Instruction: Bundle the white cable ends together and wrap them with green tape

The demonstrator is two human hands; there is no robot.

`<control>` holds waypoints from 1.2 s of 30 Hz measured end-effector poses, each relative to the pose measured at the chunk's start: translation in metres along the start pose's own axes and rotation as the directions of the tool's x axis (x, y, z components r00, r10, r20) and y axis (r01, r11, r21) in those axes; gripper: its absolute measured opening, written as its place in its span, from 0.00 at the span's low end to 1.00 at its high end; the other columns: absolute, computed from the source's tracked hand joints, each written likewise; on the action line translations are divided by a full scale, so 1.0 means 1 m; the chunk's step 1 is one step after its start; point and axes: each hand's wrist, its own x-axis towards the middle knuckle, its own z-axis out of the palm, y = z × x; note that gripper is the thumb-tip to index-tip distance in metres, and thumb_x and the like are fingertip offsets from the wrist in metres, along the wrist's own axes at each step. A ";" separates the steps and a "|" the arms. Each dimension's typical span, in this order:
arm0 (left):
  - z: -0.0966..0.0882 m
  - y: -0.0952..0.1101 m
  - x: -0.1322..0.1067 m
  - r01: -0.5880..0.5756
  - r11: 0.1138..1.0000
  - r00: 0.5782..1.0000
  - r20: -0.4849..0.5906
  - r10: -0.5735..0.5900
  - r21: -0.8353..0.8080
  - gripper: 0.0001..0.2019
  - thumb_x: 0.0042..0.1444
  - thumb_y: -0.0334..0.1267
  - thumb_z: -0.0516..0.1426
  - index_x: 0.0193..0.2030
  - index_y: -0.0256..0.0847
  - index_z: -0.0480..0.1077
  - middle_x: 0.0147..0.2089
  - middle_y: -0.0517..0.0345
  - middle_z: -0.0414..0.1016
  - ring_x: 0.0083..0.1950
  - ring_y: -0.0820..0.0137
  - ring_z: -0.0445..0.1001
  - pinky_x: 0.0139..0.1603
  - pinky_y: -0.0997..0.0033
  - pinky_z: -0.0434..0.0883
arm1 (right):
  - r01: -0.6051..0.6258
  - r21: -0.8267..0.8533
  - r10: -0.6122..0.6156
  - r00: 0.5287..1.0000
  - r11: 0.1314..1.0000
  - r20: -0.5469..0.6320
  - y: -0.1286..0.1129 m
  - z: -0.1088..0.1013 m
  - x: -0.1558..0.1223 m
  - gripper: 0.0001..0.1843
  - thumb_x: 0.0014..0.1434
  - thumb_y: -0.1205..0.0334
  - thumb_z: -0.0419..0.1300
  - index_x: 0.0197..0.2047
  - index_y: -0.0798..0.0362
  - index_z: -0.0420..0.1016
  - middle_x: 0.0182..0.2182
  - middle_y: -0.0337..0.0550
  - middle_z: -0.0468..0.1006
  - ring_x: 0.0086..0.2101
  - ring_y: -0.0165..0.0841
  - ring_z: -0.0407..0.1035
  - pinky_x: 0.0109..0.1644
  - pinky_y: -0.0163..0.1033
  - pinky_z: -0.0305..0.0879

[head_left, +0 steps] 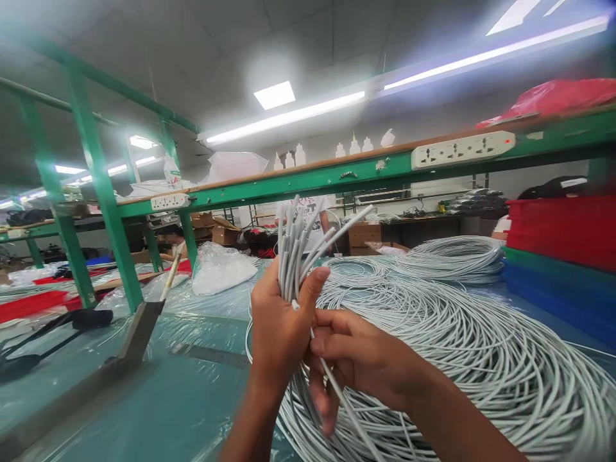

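My left hand (279, 321) is wrapped round a bundle of grey cable ends (290, 253), which stand upright out of the top of the fist. A few of the ends lean off to the right. Just below, my right hand (353, 356) pinches a single grey cable (349, 407) between thumb and fingers, close against the left hand. That cable slants down to the right. Under and behind both hands spreads a large heap of coiled grey cable (462, 346). Parts of the bundle inside the left palm are hidden.
A metal ruler (212, 355) lies on the green tabletop (168, 398) left of the hands. Nearby is a grey metal bar (139, 333). Red and blue bins (558, 256) stand at right. A green shelf (298, 183) with power strips crosses above. A person (312, 221) stands behind.
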 end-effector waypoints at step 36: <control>-0.010 -0.012 0.015 0.146 0.871 0.987 0.129 -0.096 -0.470 0.22 0.59 0.56 0.56 0.26 0.38 0.61 0.15 0.67 0.51 0.16 0.81 0.48 0.17 0.79 0.47 | 0.049 -0.997 -0.788 0.615 0.057 -0.015 0.024 0.003 0.009 0.25 0.67 0.71 0.48 0.67 0.53 0.61 0.36 0.43 0.76 0.35 0.30 0.71 0.40 0.36 0.68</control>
